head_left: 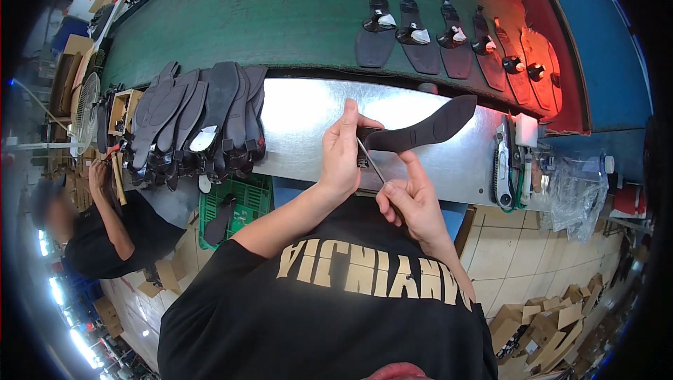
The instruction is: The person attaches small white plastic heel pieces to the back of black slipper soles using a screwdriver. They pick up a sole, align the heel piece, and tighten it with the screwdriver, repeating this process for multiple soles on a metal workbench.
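Big cream block letters run across the black shirt (375,278), right up against the silver bench (298,117). Over that bench, the left hand (341,152) is closed around one end of a dark sole (427,127); the right hand (413,208) pinches a thin metal tool (373,164), index finger loosely out. Green surface (238,15) beyond the bench, tiled floor (515,243) below it.

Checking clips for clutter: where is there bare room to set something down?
Bare metal tabletop shows between the sole pile and the left hand, and between the right hand and the box cutter. The green surface is open left of the sandal row. Crowded: tabletop's left end, under the pile, and right end, around the cutter and plastic bag.
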Tool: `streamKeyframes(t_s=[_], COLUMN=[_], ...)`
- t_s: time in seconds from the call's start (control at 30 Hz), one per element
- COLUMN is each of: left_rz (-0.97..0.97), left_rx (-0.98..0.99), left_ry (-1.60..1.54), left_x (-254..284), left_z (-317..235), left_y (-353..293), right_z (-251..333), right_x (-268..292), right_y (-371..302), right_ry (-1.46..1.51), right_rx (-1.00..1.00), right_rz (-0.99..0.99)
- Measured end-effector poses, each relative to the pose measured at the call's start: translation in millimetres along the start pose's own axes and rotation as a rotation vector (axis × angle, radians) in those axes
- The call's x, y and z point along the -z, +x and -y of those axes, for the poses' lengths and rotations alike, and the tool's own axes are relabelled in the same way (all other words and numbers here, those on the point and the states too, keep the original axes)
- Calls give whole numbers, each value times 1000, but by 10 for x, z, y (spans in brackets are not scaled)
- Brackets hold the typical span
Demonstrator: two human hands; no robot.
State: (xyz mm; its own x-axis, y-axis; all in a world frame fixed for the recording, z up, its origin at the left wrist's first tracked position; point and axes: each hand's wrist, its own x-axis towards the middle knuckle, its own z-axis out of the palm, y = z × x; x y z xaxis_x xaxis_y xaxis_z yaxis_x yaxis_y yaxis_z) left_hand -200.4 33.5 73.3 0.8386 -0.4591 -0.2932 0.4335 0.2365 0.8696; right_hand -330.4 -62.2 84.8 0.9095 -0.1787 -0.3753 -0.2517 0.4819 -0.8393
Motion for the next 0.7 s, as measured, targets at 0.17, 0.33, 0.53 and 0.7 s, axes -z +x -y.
streamKeyframes(t_s=[0.17, 0.33, 0.53, 0.7], left_rz=[64, 108, 63, 121], left_rx=[-242, -233, -242, -357], left_ry=[99, 148, 160, 322], left_x=[8, 1, 14, 1], left_z=[69, -26, -83, -130], left_y=[52, 64, 120, 74], right_z=[-95, 10, 52, -44], right_x=[-52, 113, 15, -5], right_y=[42, 55, -56, 102], right_ry=[204, 527, -155, -925], right_rx=[15, -14, 128, 703], right_rz=[-22, 4, -109, -338])
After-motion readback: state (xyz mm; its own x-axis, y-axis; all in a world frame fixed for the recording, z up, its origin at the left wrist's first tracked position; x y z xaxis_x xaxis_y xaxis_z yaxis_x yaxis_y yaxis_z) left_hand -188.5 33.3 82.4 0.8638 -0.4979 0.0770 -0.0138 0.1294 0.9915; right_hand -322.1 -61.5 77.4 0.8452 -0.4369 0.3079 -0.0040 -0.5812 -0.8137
